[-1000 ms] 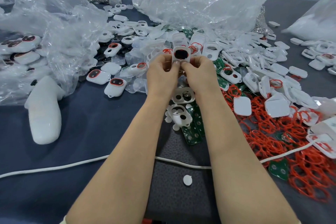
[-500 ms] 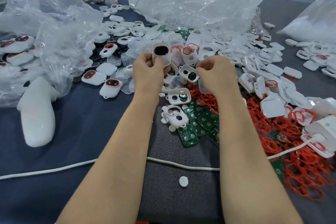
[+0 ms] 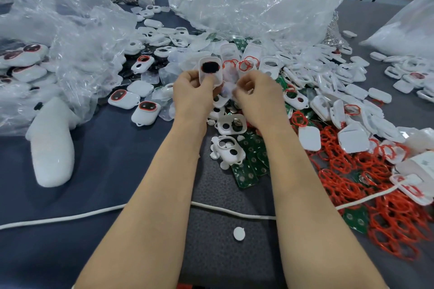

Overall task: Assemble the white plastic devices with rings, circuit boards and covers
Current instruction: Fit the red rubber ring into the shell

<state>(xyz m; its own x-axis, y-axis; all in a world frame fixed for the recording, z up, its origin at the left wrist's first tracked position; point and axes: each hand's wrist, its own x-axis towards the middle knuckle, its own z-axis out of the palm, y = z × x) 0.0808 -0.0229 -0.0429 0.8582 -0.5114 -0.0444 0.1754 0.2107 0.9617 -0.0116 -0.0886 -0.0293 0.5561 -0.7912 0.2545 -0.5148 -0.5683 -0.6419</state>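
— Where is the piece being worked on?

— A white housing point(image 3: 210, 70) is gripped by the left hand point(image 3: 193, 94). It is pinched at its lower end, the thumb laid just under the dark oval window. It stands up beyond the fingertips, its long axis nearly upright and its face turned toward the wearer.

— And the right hand point(image 3: 259, 96)?

— It is held just beside the left fingertips, with only a narrow gap between. Its fingers point(image 3: 249, 84) are curled in tight. Something pale and blurred is seen at their tips, but whether a part is pinched there cannot be told.

— What is the next move judged to turn on?

— On the housing lying up and to the left of the right fingertips. Any part would have to be carried that way onto its face. The red rings point(image 3: 333, 162) and green circuit boards point(image 3: 252, 159) lie back from the fingertips, toward the forearms, and are reached more easily by the right hand.
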